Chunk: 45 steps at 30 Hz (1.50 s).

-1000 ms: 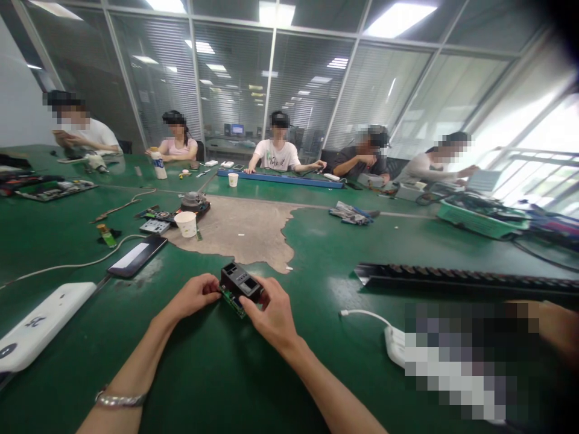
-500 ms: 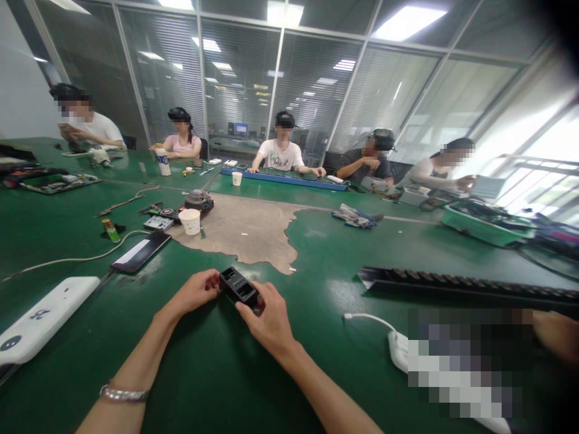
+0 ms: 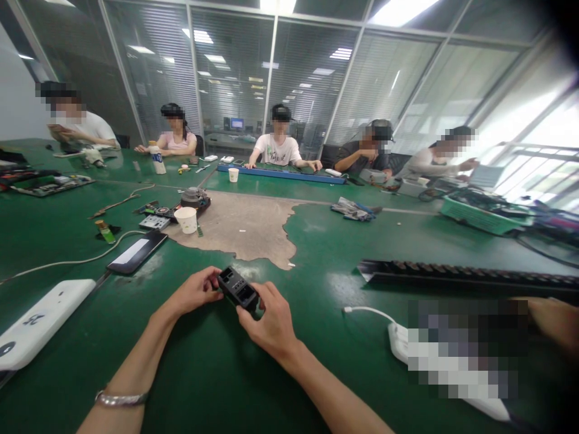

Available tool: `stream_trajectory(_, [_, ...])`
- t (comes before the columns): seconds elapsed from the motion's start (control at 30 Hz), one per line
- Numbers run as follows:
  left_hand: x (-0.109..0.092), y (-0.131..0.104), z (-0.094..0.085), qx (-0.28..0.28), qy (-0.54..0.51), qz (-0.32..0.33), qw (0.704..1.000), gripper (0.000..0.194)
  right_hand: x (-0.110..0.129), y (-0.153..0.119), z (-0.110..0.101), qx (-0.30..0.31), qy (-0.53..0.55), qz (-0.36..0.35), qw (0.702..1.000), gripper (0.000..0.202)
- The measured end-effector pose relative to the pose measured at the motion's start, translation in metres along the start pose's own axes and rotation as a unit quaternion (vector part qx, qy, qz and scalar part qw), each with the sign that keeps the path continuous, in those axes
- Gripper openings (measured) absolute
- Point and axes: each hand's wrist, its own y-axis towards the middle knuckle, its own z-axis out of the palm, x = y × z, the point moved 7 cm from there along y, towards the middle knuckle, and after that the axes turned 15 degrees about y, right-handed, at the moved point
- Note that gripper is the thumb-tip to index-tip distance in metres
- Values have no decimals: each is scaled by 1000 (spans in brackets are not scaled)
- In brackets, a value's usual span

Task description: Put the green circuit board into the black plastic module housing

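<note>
A small black rectangular device (image 3: 237, 287) with slots in its top face is held above the green table (image 3: 203, 374), tilted down to the right. My right hand (image 3: 270, 317) grips its right end between thumb and fingers. At its upper left end, my left hand (image 3: 201, 290) has its fingers pressed against the device's edge; the fingertips are partly hidden behind it. A silver bracelet (image 3: 121, 399) circles my left wrist.
To the left lie a phone (image 3: 138, 252) and a white power bank (image 3: 45, 322). Ahead stand a paper cup (image 3: 186, 220) and dismantled parts (image 3: 156, 222). A long black rail (image 3: 452, 278) lies at right, near another person's hand (image 3: 549, 322). Several people sit opposite.
The view has shifted slightly. Both hands keep their hold on the black device, which has hardly moved. A person at the far left side of the table has moved an arm outward.
</note>
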Motion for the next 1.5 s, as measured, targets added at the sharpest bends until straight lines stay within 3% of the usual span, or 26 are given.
stream_trajectory(0.23, [0, -1, -2, -2, 39, 8, 999, 60, -7, -1, 5, 24, -35, 30, 999, 29])
stream_trajectory(0.67, [-3, -3, -1, -22, 118, 32, 992, 57, -12, -2, 11, 39, -45, 33, 998, 27])
stream_trajectory(0.8, [0, -2, -1, -27, 113, 24, 993, 59, -6, -1, 6, 29, 1, 23, 999, 29])
stream_trajectory(0.97, [0, -2, 0, -25, 121, 24, 992, 48, 2, 9, -13, -22, 80, 3, 997, 38])
stream_trajectory(1.17, [-2, -1, 0, -24, 128, 17, 991, 48, -33, 24, -40, -94, 60, 39, 993, 34])
stream_trajectory(1.33, [-1, 2, -1, -36, 157, 16, 987, 36, -65, 25, -39, -77, -11, 62, 995, 30])
stream_trajectory(1.5, [-6, 3, 0, -38, 172, 31, 984, 25, -74, 20, -34, -48, -74, 117, 989, 34])
